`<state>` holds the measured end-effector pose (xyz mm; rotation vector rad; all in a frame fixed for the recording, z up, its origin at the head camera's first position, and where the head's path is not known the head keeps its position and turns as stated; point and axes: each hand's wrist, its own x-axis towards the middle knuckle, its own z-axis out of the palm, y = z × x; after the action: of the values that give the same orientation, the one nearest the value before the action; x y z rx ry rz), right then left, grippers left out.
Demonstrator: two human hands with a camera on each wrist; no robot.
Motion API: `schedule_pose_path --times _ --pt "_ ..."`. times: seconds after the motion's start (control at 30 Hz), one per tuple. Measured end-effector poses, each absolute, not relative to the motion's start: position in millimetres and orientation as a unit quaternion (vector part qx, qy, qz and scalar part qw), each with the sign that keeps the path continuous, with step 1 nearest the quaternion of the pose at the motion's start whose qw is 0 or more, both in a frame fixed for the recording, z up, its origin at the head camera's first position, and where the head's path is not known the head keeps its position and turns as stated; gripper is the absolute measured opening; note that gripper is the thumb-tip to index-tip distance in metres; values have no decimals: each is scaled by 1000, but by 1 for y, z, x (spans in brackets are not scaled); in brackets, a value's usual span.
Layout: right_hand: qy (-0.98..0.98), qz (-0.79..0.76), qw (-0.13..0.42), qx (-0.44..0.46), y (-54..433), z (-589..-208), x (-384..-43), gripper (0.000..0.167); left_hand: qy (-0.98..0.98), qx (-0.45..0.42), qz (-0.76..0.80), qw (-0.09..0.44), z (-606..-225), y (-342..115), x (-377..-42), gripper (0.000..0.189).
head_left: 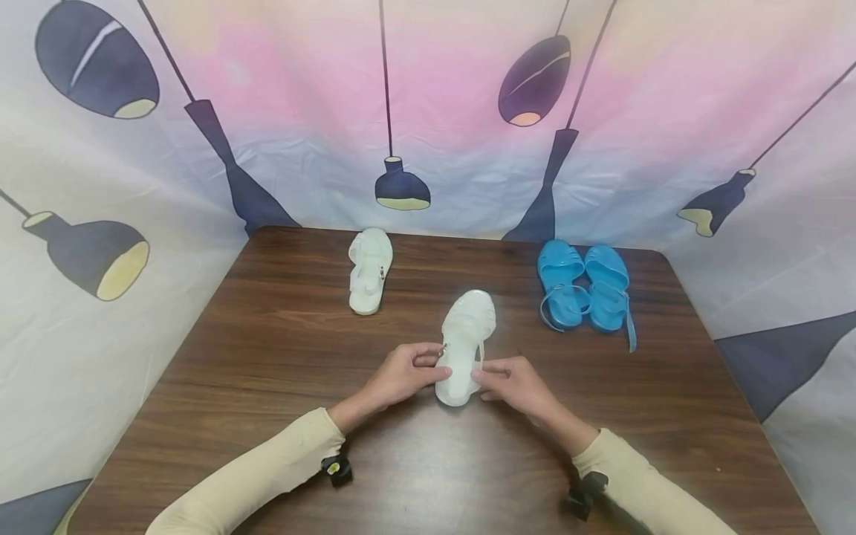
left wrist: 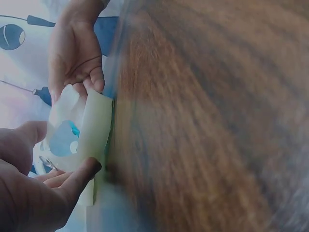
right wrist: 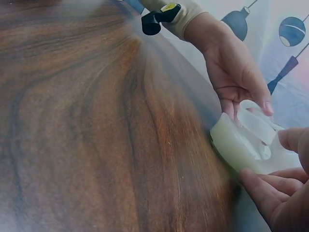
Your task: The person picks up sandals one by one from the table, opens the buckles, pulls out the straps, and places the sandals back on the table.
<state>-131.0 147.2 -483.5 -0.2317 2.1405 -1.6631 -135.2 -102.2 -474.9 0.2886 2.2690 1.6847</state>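
Step in hand looks like positioning the white sandal (head_left: 461, 357), middle of the desk (head_left: 234, 349). Left hand (head_left: 408, 371) pinches its left heel side, right hand (head_left: 516, 383) its right, fingers nearly closed. Next move probably calls for even grip. Wood-grain surface; second sandal (head_left: 371, 256) far left, blue sandals (head_left: 560, 260) far right, lamp-print cloth (head_left: 455, 89) behind.

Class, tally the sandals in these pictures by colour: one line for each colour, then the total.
White sandals: 2
Blue sandals: 2
Total: 4
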Motion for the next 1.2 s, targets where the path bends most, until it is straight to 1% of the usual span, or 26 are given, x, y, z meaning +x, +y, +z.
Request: schedule_pose_path --times 0.27,0.53,0.8,0.97,1.2 --pt "767 -608 191 -76 140 -481 -135 40 789 90 594 124 -470 -106 -132 52" --pt "765 -613 180 -88 125 -476 -152 41 801 72 586 98 -458 -117 -139 52" --pt "757 -626 170 -75 103 -468 -176 40 820 55 566 66 -449 -132 -158 51" --pt "749 -638 162 -74 92 -466 -198 38 824 48 562 54 -447 -138 -173 53" --pt "747 -642 155 -72 81 -467 -226 37 848 14 528 42 -438 -138 -189 55"
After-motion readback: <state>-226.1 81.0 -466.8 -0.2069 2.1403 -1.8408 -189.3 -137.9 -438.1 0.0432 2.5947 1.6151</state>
